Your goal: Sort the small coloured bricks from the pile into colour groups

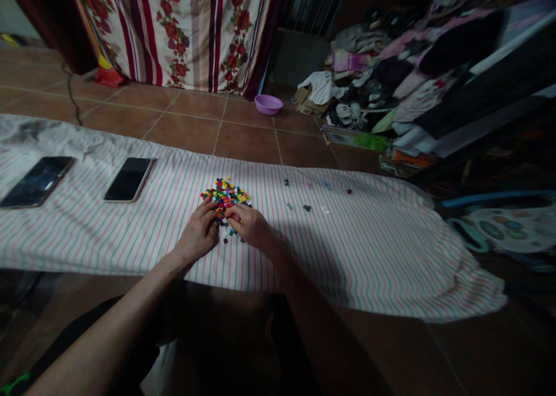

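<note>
A heap of small multicoloured plastic pieces point(226, 191) lies on the striped cloth in front of me. At its left edge rests my left hand point(200, 231), palm down, with fingers stretched out and touching the pieces. My right hand point(252, 225) is at the heap's right side, fingers curled in a pinch; whatever sits between the fingertips is too small to make out. To the right are small separate groups: green pieces point(286, 182), pink pieces point(308, 185), blue pieces point(326, 185), a dark brown piece point(349, 191), grey pieces point(289, 206), black pieces point(307, 208) and white pieces point(325, 209).
A phone point(129, 179) and a larger dark tablet-like device point(38, 180) lie on the cloth point(391, 251) at left. Beyond it, a purple basin point(268, 105) stands on the tiled floor near a flowered curtain point(191, 31). Clothes point(391, 66) are piled at back right.
</note>
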{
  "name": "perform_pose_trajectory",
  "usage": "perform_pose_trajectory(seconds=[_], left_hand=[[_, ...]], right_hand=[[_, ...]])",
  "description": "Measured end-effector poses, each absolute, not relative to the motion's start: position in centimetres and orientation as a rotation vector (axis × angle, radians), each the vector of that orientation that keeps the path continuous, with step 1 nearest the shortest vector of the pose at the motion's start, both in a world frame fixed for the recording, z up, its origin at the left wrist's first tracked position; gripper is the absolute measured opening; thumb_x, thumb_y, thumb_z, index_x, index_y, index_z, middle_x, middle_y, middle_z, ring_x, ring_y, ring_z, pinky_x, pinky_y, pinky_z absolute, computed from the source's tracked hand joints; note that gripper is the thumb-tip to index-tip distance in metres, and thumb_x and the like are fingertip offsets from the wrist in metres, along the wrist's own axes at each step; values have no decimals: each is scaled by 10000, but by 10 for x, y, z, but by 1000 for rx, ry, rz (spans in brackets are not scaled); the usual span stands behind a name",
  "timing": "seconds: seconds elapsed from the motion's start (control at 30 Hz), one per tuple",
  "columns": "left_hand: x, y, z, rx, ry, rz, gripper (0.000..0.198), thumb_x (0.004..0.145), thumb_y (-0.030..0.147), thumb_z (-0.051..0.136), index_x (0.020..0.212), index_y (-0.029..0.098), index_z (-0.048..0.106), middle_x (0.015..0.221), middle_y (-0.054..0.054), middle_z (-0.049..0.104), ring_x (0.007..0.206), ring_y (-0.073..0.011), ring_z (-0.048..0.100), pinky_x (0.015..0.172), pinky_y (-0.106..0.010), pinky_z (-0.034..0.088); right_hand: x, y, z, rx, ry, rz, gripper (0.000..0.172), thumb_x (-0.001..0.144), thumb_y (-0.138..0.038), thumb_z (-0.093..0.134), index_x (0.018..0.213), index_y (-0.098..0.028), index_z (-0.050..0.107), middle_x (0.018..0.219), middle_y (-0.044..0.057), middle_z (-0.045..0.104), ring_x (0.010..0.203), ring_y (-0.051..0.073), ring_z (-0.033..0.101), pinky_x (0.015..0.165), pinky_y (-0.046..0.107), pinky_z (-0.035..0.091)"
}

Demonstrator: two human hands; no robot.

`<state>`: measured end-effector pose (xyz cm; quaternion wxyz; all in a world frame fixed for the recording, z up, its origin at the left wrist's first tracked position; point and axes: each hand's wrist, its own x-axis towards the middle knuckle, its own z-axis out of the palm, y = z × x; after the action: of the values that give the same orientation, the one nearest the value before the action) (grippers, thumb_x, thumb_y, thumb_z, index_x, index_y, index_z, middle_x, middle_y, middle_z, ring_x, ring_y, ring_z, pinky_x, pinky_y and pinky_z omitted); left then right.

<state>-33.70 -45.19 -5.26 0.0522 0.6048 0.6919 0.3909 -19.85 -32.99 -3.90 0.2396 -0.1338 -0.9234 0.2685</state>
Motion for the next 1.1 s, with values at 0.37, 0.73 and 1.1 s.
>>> perform_pose_trajectory(seconds=[0.37,0.73,1.1], left_hand=[[-338,-453,-51,1905,2129,1136,265,853,178,417,1000,185,637,1298,-102,562,1375,-275,354,1110,-543,364],[-336,-452,-53,1910,2154,1103,252,847,232,450,1005,196,642,1298,-95,562,1362,-284,375,1105,-529,384],[-334,-453,-51,1936,2163,1087,257,854,250,449,1012,189,642,1292,-111,566,1344,-294,400,1084,-526,408]], right_hand=[[-187,-318,-28,-586,-2208,836,69,818,-197,527,853,-188,586,814,14,618,668,115,575,649,229,483],[-137,-284,-8,-870,-2042,660,166,822,-318,529,872,-185,615,750,12,615,589,110,534,589,227,464],[-60,-235,-22,-1160,-1666,555,286,774,-399,550,940,-175,615,823,56,641,731,164,602,710,322,508]])
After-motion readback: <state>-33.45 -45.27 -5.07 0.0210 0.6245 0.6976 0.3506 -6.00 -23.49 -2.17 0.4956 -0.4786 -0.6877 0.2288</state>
